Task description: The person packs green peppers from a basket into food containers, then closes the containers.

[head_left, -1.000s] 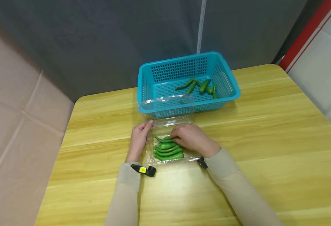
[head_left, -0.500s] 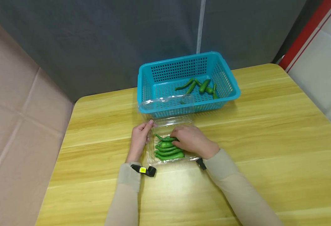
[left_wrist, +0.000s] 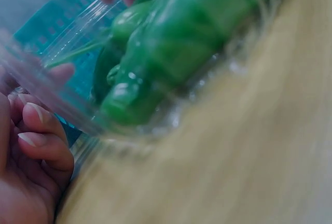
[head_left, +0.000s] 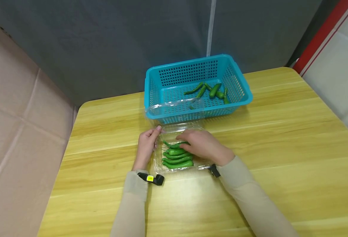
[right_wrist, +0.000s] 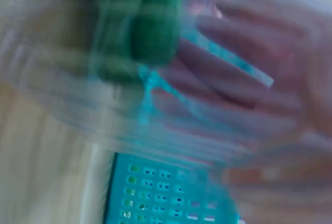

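Note:
A clear plastic clamshell container [head_left: 159, 168] lies with its lid [head_left: 174, 113] raised at the back, leaning toward the basket. Several green chili peppers [head_left: 178, 164] lie side by side in it, roughly crosswise. My left hand [head_left: 145, 144] grips the container's left rim, thumb on top and fingers [left_wrist: 44, 146] curled outside the wall. My right hand [head_left: 202, 144] is inside the container at the right ends of the rear peppers. Its thumb and forefinger are spread apart, and in the blurred right wrist view its fingers [right_wrist: 223, 73] look extended.
A blue plastic basket [head_left: 242, 85] stands behind the container, with several green peppers [head_left: 215, 90] at its right side. All stands on a wood-grain table [head_left: 280, 148], with a dark curtain [head_left: 102, 49] behind it.
My right hand's fingers have shifted slightly on the rear peppers and now spread apart, and those peppers lie a little differently. The left hand holds the rim as before.

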A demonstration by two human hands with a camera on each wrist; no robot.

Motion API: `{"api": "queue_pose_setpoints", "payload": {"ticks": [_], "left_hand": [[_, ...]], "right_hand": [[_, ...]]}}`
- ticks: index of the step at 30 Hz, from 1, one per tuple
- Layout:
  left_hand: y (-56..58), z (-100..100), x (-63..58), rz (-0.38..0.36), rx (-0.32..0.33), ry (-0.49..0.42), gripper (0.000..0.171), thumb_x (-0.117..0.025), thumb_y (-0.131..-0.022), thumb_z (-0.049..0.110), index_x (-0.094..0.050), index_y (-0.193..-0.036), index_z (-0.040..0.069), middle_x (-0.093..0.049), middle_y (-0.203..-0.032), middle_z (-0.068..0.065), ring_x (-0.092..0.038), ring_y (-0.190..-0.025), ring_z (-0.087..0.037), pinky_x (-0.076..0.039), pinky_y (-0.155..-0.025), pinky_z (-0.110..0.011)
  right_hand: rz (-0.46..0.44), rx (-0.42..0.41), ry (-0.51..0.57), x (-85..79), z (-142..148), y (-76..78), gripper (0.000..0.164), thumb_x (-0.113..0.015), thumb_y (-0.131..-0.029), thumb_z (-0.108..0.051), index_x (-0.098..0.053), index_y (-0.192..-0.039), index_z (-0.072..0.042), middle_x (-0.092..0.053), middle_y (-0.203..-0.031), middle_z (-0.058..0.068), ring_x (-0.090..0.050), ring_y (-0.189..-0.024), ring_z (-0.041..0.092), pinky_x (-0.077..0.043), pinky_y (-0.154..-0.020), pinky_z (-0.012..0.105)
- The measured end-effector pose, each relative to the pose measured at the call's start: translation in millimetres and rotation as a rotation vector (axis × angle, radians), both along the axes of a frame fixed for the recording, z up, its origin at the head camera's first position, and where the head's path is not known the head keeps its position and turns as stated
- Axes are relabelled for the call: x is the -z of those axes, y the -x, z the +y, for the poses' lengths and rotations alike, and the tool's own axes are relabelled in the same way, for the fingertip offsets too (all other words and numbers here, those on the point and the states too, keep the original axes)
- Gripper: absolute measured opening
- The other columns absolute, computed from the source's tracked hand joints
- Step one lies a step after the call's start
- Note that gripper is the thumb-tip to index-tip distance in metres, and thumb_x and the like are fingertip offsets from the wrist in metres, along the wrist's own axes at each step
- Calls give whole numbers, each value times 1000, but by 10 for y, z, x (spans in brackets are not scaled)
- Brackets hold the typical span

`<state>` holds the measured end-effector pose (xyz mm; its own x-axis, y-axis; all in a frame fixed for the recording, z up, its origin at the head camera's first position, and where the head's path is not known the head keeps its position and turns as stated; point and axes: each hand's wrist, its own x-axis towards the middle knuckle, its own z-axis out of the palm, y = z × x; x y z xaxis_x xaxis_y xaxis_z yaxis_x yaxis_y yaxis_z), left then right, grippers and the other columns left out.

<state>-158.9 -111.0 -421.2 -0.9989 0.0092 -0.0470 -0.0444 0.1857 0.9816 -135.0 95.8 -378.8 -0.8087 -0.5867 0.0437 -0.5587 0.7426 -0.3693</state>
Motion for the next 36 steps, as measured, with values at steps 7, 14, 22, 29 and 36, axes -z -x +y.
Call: {"api": "queue_pose_setpoints", "payload": {"ticks": [7, 14, 22, 29, 36], "left_hand": [[1, 1, 0, 10, -1, 8, 36, -55, -88, 34, -68, -89, 0, -38, -44, 0, -34, -36, -7, -29, -32, -31], [41, -30, 76, -2, 5, -10, 37, -56, -87, 38, -69, -88, 3, -41, -47, -5, -36, -37, -10, -31, -32, -29], [124, -69, 294, 15, -19, 4, 44, -57, -80, 53, -70, -86, 11, -41, -48, -4, -35, -37, -10, -29, -31, -26], [126, -73, 312, 16, -21, 12, 45, -56, -81, 52, -69, -87, 10, -40, -46, -1, -35, -37, -10, -30, -31, -26], [57, -45, 112, -9, 1, -23, 37, -57, -86, 41, -69, -87, 5, -42, -47, -4, -36, -37, -10, -30, -32, -26]], "right_hand": [[4, 16, 57, -120, 86, 6, 29, -55, -89, -28, -60, -115, -15, -59, -112, 1, -55, -103, 18, -43, -88, 35], [-7, 27, 91, -203, 186, 24, 30, -55, -89, -27, -59, -115, -13, -59, -113, 2, -54, -105, 18, -43, -89, 36], [-13, 47, 127, -237, 303, 46, 31, -56, -89, -25, -59, -116, -12, -61, -109, 2, -56, -98, 17, -44, -86, 35], [-14, 61, 145, -274, 402, 64, 31, -55, -89, -23, -58, -117, -10, -62, -103, 1, -58, -92, 15, -46, -83, 34], [-1, 96, 145, -323, 509, 70, 30, -54, -90, -25, -58, -116, -10, -62, -103, 1, -57, -93, 16, -46, -82, 35]]}}
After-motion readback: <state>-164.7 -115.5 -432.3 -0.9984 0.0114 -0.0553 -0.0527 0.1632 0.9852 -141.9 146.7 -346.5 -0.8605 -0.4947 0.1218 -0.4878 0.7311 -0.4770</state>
